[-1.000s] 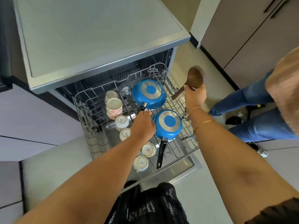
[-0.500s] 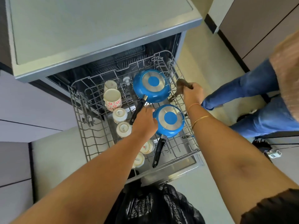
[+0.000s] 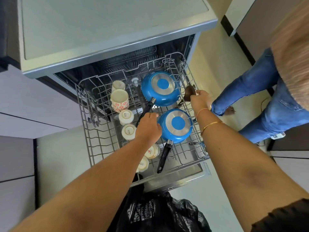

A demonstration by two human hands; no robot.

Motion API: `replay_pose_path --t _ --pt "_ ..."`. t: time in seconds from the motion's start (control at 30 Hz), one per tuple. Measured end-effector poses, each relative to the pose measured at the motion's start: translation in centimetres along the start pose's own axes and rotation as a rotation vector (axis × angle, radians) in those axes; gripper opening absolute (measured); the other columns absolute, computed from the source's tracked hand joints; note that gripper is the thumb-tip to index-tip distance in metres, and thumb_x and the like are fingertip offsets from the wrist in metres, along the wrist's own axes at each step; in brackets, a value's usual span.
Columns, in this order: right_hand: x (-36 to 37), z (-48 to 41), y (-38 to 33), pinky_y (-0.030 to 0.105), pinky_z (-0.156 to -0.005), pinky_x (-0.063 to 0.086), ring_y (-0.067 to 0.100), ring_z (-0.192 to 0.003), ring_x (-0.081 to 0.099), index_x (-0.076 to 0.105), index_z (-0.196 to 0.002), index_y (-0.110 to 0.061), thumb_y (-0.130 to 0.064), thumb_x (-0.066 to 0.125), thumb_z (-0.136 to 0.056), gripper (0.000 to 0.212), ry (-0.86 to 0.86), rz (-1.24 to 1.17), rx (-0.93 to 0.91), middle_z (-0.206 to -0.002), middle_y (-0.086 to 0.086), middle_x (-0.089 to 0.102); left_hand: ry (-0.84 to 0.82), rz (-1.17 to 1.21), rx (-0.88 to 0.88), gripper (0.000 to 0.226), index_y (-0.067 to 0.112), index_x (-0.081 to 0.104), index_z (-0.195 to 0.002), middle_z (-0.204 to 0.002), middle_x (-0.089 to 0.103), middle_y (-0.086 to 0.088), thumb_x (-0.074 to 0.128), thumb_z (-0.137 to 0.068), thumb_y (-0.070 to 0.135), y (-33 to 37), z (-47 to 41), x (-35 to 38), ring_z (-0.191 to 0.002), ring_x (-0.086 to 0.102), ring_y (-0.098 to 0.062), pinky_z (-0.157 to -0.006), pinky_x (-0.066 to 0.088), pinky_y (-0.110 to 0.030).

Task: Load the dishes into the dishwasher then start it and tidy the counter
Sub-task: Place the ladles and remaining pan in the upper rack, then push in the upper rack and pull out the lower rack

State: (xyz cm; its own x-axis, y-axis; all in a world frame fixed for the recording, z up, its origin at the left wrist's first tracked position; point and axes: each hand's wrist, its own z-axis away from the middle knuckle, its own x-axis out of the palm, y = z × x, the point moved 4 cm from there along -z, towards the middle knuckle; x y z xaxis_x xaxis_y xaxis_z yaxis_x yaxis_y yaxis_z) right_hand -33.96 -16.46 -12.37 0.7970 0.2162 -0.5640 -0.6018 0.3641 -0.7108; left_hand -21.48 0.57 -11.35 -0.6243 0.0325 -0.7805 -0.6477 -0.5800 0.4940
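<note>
Wooden spoon (image 3: 189, 92) is down from mid-air. The right hand (image 3: 200, 101) grips it near the bowl, now at the right edge of the rack (image 3: 100, 141), just beside the far blue pan (image 3: 160, 87). The left hand (image 3: 147, 128) stays curled over that pan's black handle. Near blue pan (image 3: 175, 125) and cups (image 3: 119, 101) sit upturned. Spoon looks nearly placed; starting the machine and tidying the worktop remain.

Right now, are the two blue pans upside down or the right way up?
Upside down. The far blue pan and the near blue pan both show their silver bases facing up in the rack.
</note>
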Motion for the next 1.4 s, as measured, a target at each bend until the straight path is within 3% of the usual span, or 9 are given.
replay_pose_path --t 0.2,0.33,0.7,0.87,0.97,1.03,1.13,1.27,1.4 --pt "-0.1 3.7 -0.7 0.025 -0.084 0.039 0.027 -0.113 0.052 0.052 -0.127 -0.010 -0.010 0.049 -0.090 0.036 0.048 0.075 -0.119 -0.131 0.012 0.050 0.031 -0.009 -0.009 0.045 0.012 0.039 -0.139 -0.137 0.042 -0.006 0.044 -0.094 0.013 -0.1 1.3 -1.4 -0.127 0.039 -0.023 -0.101 0.040 -0.037" --pt "0.9 7.5 -0.8 0.024 -0.075 0.039 0.025 -0.098 0.055 0.052 -0.121 -0.007 -0.008 0.049 -0.093 0.028 0.013 0.083 -0.247 -0.139 0.013 0.039 0.049 -0.020 -0.017 0.048 0.011 0.037 -0.140 -0.135 0.042 -0.008 0.045 -0.092 0.011 -0.3 3.2 -2.2 -0.124 0.041 -0.025 -0.100 0.040 -0.037" --pt "5.5 17.5 6.3 0.038 -0.080 0.041 0.030 -0.094 0.053 0.059 -0.095 -0.002 -0.014 0.047 -0.092 0.017 -0.386 0.541 -0.729 -0.104 0.015 0.054 -0.012 -0.250 -0.094 0.035 0.009 0.043 -0.128 -0.129 0.045 -0.012 0.042 -0.094 0.017 -4.3 10.1 1.2 -0.115 0.047 -0.028 -0.090 0.040 -0.036" --pt "5.7 20.9 11.3 0.040 -0.073 0.044 0.033 -0.083 0.057 0.063 -0.085 -0.004 -0.027 0.036 -0.093 0.036 -0.394 0.732 -0.842 -0.089 0.014 0.061 -0.045 -0.264 -0.061 0.031 0.007 0.045 -0.124 -0.126 0.048 -0.012 0.039 -0.095 0.017 -6.4 14.0 5.3 -0.111 0.050 -0.028 -0.088 0.040 -0.035" --pt "5.7 22.2 14.4 0.046 -0.083 0.046 0.031 -0.086 0.062 0.066 -0.083 -0.010 -0.037 0.025 -0.089 0.049 -0.330 0.798 -0.867 -0.087 0.008 0.064 -0.028 -0.271 -0.041 0.029 0.007 0.047 -0.120 -0.124 0.051 -0.011 0.036 -0.095 0.015 -7.4 15.5 8.1 -0.112 0.049 -0.027 -0.090 0.037 -0.034" --pt "5.8 22.6 16.2 0.057 -0.101 0.033 0.033 -0.112 0.055 0.067 -0.098 -0.013 -0.038 0.030 -0.094 0.045 -0.339 0.883 -0.846 -0.110 0.009 0.063 -0.020 -0.291 -0.043 0.035 0.008 0.043 -0.127 -0.129 0.048 -0.011 0.034 -0.094 0.015 -7.9 16.1 10.0 -0.118 0.045 -0.027 -0.096 0.033 -0.035" --pt "6.1 22.3 18.8 0.057 -0.113 -0.003 0.029 -0.143 0.018 0.052 -0.129 -0.021 -0.041 0.021 -0.100 0.047 -0.380 1.015 -0.752 -0.149 0.008 0.035 -0.084 -0.314 -0.097 0.052 0.007 0.019 -0.146 -0.151 0.024 -0.015 0.031 -0.096 0.018 -8.4 17.5 13.0 -0.140 0.020 -0.030 -0.115 0.015 -0.041" --pt "7.2 22.1 21.5 0.056 -0.111 -0.017 0.032 -0.146 0.002 0.031 -0.146 -0.023 -0.049 0.007 -0.097 0.061 -0.331 1.074 -0.741 -0.157 0.011 0.018 -0.168 -0.368 -0.136 0.066 0.007 -0.015 -0.147 -0.155 -0.019 -0.017 0.026 -0.097 0.018 -9.0 18.3 15.4 -0.143 -0.018 -0.032 -0.115 -0.012 -0.045" --pt "8.3 21.8 22.6 0.055 -0.104 -0.027 0.038 -0.145 -0.005 0.024 -0.149 -0.022 -0.052 -0.001 -0.088 0.073 -0.292 1.057 -0.760 -0.158 0.016 0.010 -0.151 -0.406 -0.121 0.070 0.003 -0.025 -0.143 -0.150 -0.031 -0.021 0.025 -0.095 0.015 -9.3 17.9 16.1 -0.138 -0.029 -0.036 -0.107 -0.022 -0.045"
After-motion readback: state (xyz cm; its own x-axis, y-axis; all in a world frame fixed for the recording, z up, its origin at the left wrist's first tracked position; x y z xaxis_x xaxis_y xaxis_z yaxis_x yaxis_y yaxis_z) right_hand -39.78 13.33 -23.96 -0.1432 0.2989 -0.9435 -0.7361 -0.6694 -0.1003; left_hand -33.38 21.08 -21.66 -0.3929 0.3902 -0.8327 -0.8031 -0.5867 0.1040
